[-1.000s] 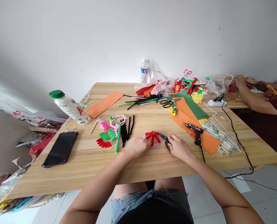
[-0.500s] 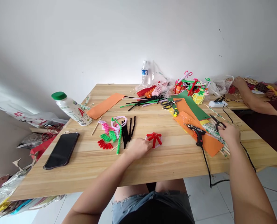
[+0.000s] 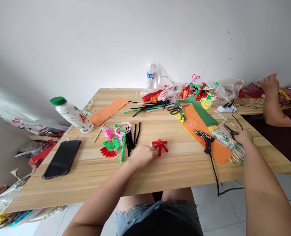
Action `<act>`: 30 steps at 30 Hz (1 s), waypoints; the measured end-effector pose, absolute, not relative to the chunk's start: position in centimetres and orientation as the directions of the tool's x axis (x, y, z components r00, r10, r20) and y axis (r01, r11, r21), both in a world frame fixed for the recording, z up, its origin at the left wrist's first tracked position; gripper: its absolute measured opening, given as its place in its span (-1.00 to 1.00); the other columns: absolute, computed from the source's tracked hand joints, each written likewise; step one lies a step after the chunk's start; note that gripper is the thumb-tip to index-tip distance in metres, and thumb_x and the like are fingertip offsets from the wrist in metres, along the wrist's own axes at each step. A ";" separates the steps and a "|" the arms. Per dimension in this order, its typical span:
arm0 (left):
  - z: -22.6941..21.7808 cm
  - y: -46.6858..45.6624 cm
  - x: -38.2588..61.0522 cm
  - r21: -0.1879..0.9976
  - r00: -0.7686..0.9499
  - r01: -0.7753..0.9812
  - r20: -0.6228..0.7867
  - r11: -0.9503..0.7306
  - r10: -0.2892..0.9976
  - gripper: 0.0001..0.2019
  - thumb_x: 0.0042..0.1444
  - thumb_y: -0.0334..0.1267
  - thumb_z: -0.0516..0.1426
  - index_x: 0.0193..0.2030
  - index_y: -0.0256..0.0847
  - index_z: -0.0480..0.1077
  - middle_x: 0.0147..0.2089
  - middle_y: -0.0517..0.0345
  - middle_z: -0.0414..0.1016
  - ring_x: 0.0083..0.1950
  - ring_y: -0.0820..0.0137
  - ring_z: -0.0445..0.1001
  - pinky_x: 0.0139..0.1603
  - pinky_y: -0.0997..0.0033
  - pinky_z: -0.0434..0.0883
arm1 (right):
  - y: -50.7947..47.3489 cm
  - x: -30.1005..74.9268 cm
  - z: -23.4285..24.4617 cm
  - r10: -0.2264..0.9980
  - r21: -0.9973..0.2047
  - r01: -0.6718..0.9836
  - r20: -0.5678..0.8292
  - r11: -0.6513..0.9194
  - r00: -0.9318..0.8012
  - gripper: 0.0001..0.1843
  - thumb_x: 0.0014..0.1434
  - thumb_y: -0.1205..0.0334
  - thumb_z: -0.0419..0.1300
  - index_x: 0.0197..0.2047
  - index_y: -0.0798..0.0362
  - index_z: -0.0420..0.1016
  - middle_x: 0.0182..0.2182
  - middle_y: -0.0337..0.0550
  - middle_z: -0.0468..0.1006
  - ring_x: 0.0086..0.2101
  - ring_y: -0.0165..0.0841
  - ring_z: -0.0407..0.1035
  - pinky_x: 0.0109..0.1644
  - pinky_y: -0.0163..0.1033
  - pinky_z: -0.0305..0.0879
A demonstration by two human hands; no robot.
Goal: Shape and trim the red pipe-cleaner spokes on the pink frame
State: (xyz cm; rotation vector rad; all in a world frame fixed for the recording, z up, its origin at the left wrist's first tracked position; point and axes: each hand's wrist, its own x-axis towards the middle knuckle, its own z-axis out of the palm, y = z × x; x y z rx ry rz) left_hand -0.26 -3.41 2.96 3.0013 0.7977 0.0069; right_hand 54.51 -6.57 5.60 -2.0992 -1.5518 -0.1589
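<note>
My left hand [image 3: 143, 156] rests on the wooden table [image 3: 91, 177] with its fingers closed on a small red pipe-cleaner piece [image 3: 160, 146] with a white base. Far out to the right, my right hand [image 3: 243, 137] is closed on small black cutters [image 3: 230, 130], whose tips point away from me. It hovers over a bundle of thin wooden sticks [image 3: 230, 147]. A black glue gun [image 3: 206, 140] lies on orange paper [image 3: 219, 150] between my hands.
Cut pipe-cleaner bits [image 3: 117, 139] lie left of my left hand, with a black phone [image 3: 62, 158] and a green-capped bottle [image 3: 73, 115] farther left. Scissors [image 3: 176, 109], coloured sheets, a water bottle [image 3: 150, 76] and a power strip [image 3: 225, 108] sit at the back. Another person's arm [image 3: 270, 108] works at the far right.
My right hand left the red piece and carried the black cutters far to the right, over the stick bundle. My left hand stayed on the red piece.
</note>
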 end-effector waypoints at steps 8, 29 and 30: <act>3.8 -3.0 -0.4 0.260 0.659 0.700 0.123 -0.665 0.742 -0.70 0.17 -0.24 -0.03 -0.50 -0.21 0.42 -0.45 0.10 0.51 -0.42 0.42 0.43 -0.43 0.49 0.20 | -4.1 36.3 7.2 0.945 -0.480 0.870 0.322 0.113 0.055 -0.80 0.13 0.19 0.10 -0.34 0.02 0.55 -0.28 0.00 0.57 -0.27 -0.17 0.46 -0.16 -0.10 0.39; 2.5 -1.5 1.0 0.508 0.269 0.837 -0.057 -0.204 0.961 -0.83 0.04 -0.26 0.11 -0.28 -0.16 0.52 -0.15 0.12 0.48 -0.18 0.40 0.47 -0.22 0.51 0.34 | -1.7 23.4 3.1 0.951 -0.640 0.768 -0.221 0.026 -0.217 -0.79 -0.02 0.32 0.22 -0.24 0.12 0.52 -0.51 -0.28 0.46 -0.50 -0.47 0.27 -0.45 -0.41 0.10; 2.4 -1.5 0.9 0.513 0.272 0.833 -0.053 -0.207 0.961 -0.84 0.04 -0.26 0.11 -0.29 -0.16 0.51 -0.15 0.13 0.48 -0.19 0.40 0.47 -0.23 0.51 0.33 | -1.7 23.3 3.1 0.944 -0.644 0.764 -0.233 0.030 -0.233 -0.79 -0.01 0.34 0.21 -0.25 0.12 0.53 -0.50 -0.26 0.48 -0.49 -0.46 0.29 -0.44 -0.41 0.12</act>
